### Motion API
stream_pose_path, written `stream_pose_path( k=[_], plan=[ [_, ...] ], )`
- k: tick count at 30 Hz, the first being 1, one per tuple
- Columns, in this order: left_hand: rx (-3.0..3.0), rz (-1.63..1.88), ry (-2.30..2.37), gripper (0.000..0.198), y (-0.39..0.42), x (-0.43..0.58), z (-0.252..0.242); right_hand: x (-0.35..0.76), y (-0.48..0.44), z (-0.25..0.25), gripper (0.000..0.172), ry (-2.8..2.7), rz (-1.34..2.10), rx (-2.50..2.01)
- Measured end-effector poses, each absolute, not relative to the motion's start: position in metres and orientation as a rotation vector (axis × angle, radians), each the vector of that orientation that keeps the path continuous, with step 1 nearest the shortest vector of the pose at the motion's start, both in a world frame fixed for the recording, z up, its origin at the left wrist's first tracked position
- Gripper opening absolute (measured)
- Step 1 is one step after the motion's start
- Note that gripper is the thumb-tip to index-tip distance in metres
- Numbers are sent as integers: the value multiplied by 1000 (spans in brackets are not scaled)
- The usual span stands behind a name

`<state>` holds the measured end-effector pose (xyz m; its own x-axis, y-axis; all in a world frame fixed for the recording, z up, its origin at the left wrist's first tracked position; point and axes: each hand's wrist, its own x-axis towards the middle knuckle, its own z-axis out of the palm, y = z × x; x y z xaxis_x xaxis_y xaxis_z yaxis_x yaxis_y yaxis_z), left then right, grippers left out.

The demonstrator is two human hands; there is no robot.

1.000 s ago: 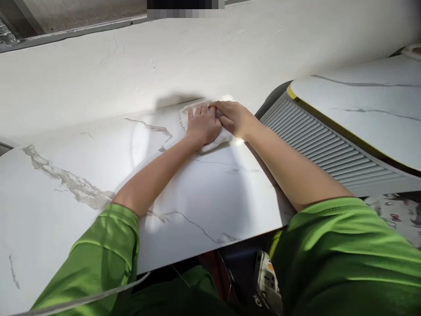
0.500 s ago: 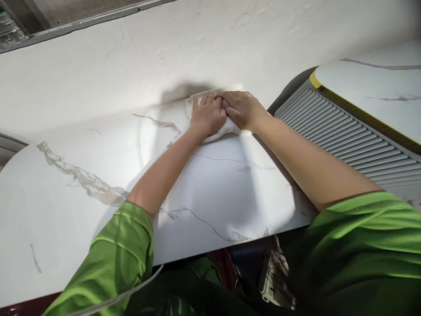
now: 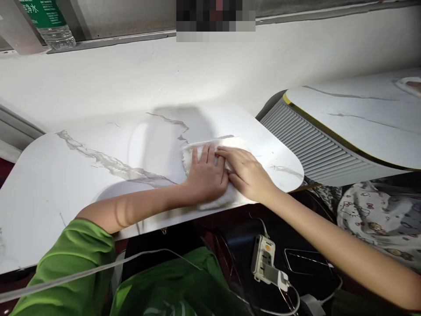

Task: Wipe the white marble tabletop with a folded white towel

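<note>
A white cloth (image 3: 194, 153) lies on the marble-patterned white tabletop (image 3: 115, 149), close to its front edge. My left hand (image 3: 208, 175) presses down on it, palm down, with fingers stretched forward and holding it against the surface. Beside it my right hand (image 3: 246, 171) also bears on the cloth. Its fingertips reach to the left fingers, and its thumb meets the left thumb. Part of the cloth is hidden under both hands.
A second marble-patterned table (image 3: 355, 105) with a ribbed grey side stands at the right. Below the front edge are a power strip (image 3: 263, 259), a phone (image 3: 304, 262) and a patterned fabric bag (image 3: 371, 215). A water bottle (image 3: 55, 26) stands on the ledge behind.
Both hands have drawn the cloth from the wall side of the tabletop toward its front edge. The view has shifted, bringing the bottle, phone and bag into sight.
</note>
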<state>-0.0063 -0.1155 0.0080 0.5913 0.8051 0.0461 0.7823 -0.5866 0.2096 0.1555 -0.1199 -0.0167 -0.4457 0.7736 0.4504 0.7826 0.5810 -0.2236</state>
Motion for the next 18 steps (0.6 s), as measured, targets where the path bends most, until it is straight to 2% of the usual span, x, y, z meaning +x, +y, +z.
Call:
stream_pose_path(
  k=[7, 12, 18],
  plan=[
    [2629, 231, 1341, 53, -98, -22, 8, 134, -104, -14, 53, -2259, 11, -1296],
    [2597, 165, 1378, 54, -37, -26, 9, 121, -40, -15, 51, -2221, 13, -1380],
    [2557, 258, 1516, 53, 53, -37, 5, 97, 56, -16, 51, -2217, -13, -1445]
  ],
)
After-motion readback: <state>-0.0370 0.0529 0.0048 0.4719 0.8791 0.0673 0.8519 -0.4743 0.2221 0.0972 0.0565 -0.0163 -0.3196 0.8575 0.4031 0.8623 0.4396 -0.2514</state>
